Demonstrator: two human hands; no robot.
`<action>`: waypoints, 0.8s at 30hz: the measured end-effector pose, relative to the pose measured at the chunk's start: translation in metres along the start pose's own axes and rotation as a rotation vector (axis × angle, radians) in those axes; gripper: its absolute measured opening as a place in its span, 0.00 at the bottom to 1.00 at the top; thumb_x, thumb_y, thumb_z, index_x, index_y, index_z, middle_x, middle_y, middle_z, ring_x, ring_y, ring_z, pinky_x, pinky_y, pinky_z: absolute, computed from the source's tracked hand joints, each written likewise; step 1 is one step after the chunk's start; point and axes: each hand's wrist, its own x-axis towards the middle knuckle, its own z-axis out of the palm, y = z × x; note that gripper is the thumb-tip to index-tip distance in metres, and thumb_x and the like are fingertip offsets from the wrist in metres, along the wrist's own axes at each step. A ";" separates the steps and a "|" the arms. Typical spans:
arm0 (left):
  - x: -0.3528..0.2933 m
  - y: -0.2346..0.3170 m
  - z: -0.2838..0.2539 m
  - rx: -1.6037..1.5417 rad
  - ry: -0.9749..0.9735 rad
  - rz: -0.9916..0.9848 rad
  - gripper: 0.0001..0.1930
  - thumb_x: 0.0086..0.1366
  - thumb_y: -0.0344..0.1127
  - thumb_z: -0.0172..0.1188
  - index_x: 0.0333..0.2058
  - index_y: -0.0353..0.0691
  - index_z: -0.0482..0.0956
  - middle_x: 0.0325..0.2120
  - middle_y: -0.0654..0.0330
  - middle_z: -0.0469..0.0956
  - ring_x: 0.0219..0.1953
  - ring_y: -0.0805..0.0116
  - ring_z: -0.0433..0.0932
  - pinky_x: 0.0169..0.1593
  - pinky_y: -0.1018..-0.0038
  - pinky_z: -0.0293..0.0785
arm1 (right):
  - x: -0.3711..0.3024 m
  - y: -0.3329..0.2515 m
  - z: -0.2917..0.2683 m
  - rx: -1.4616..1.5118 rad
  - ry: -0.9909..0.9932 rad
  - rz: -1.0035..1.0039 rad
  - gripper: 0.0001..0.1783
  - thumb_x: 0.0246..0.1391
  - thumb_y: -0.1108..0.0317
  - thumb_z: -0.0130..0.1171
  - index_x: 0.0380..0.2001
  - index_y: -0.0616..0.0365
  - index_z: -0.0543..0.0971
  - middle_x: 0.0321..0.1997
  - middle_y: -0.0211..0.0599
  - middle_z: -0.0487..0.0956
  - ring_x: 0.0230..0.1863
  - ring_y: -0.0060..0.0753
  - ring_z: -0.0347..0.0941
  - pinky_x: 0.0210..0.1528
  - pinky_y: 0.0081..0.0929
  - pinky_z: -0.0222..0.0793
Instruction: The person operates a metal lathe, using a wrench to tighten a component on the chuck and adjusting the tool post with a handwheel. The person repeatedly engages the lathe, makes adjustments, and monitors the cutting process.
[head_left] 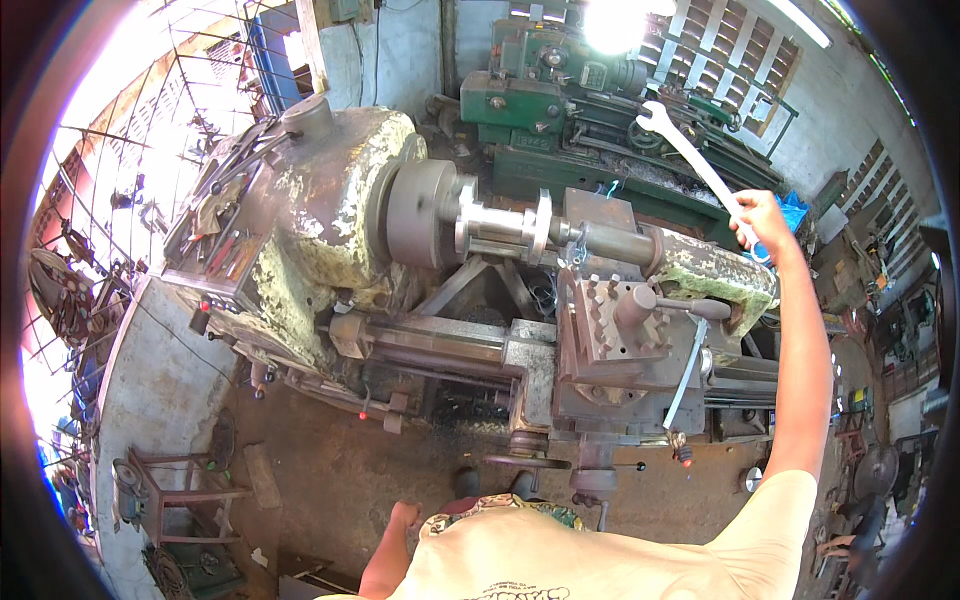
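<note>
My right hand, arm stretched out to the right, is closed around the lower end of a large, pale open-ended wrench. The wrench slants up and left, its open jaw in front of a green lathe. Beneath it is the tailstock of the big worn lathe before me. A shiny flanged metal shaft sits between the grey chuck and the tailstock; the chuck looks smeared, as if turning. Low beside my body, my left hand hangs with curled fingers, touching nothing on the machine.
The tool post and its long handle stand on the carriage nearest me. A handwheel juts out at the front. Loose tools lie on the headstock. A green lathe stands behind, and a small metal stand is on the floor at left.
</note>
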 end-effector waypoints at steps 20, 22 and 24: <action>-0.004 -0.026 -0.005 -0.157 -0.025 -0.140 0.12 0.65 0.39 0.57 0.29 0.35 0.79 0.21 0.56 0.79 0.19 0.65 0.77 0.19 0.69 0.73 | -0.067 -0.056 -0.019 -0.499 -0.448 0.185 0.15 0.48 0.84 0.50 0.39 0.69 0.80 0.21 0.39 0.79 0.12 0.23 0.71 0.14 0.23 0.66; -0.008 -0.022 -0.008 -0.147 -0.022 -0.133 0.12 0.66 0.39 0.56 0.29 0.35 0.79 0.21 0.56 0.78 0.19 0.66 0.77 0.20 0.70 0.73 | -0.065 -0.052 -0.015 -0.571 -0.432 0.157 0.17 0.43 0.86 0.47 0.36 0.67 0.81 0.21 0.39 0.80 0.15 0.27 0.74 0.17 0.27 0.69; -0.006 -0.020 -0.010 -0.120 0.015 -0.183 0.13 0.66 0.39 0.55 0.30 0.35 0.79 0.21 0.57 0.79 0.19 0.66 0.77 0.20 0.70 0.73 | -0.059 -0.039 -0.007 -0.666 -0.427 0.100 0.16 0.42 0.86 0.48 0.35 0.68 0.81 0.23 0.40 0.81 0.16 0.28 0.75 0.19 0.28 0.71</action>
